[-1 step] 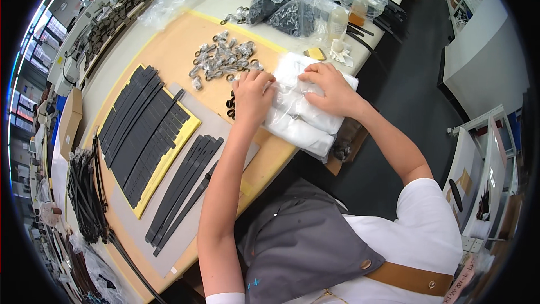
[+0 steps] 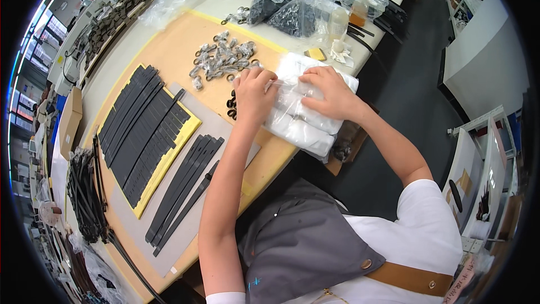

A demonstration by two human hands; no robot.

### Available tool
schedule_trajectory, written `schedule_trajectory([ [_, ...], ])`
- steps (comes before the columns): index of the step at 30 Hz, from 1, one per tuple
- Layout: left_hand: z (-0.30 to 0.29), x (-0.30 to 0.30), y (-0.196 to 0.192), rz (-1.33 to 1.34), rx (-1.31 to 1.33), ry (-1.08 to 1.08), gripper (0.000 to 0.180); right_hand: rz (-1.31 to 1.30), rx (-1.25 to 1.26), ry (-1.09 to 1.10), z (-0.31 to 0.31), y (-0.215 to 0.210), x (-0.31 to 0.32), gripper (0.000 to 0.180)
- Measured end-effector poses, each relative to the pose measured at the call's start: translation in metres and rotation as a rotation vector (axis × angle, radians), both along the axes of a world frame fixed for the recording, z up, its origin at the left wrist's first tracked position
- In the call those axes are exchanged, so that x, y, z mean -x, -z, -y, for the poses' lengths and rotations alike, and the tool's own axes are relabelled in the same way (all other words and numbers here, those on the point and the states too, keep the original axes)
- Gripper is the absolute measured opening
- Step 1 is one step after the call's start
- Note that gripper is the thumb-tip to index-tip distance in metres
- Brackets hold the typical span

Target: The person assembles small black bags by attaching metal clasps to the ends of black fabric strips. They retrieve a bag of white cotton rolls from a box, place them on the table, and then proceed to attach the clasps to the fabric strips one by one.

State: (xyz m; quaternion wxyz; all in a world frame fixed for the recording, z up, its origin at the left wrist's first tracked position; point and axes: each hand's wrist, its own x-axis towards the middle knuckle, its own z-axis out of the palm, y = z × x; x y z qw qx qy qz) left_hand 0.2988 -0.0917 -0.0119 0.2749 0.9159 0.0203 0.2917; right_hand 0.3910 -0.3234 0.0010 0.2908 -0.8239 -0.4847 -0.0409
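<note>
Leaning both hands over a long, cream-topped worktable (image 2: 132,42), which spreads out L of my fingers. Right under them, at the table's edge, is the white, puffy, roll-shaped bundle in clear plastic film (image 2: 293,107). Prob. light + soft, squashes easily; film looks slick and crinkly, so it could slip, or rip if tugged from one pinch. Best hold, I'd say: palms flat round the outer sides, fingers spread underneath, not just the loose film.

R hand (image 2: 333,91): thumb + index wide apart, tips down on the film. L hand (image 2: 254,95): fingers curled close together at the film's L side; can't tell if they're pinching it.

Hard to see: what's inside, how many rolls, or the underside, b/c glare + my R hand cover a lot. Can't tell how far it overhangs either. L of my L fingers, the yellow-backed row of flat black straps (image 2: 143,141) shows OK; nearer, by my wrist, a fan of loose black straps (image 2: 179,187) may run partly behind my L forearm (image 2: 222,191). Just past the L fingertips, clear-wrapped metal rings (image 2: 219,59) blur together. Small black pieces (image 2: 231,103) beside the L hand are half hidden, shape unclear.
</note>
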Motion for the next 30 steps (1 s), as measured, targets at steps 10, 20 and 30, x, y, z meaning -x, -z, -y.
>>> schedule_trajectory([
  [10, 0.043, 0.012, -0.018, 0.291, -0.203, 0.024, 0.017, 0.170, 0.066, 0.167, -0.032, -0.013, 0.004, 0.021],
  [20, 0.055, 0.036, 0.013, -0.034, -0.134, 0.152, 0.044, 0.261, 0.206, -0.129, -0.034, -0.037, -0.022, 0.020],
  [30, 0.058, 0.041, 0.020, 0.026, -0.339, 0.098, 0.041, 0.626, 0.460, -0.316, -0.058, -0.101, -0.071, 0.018],
])
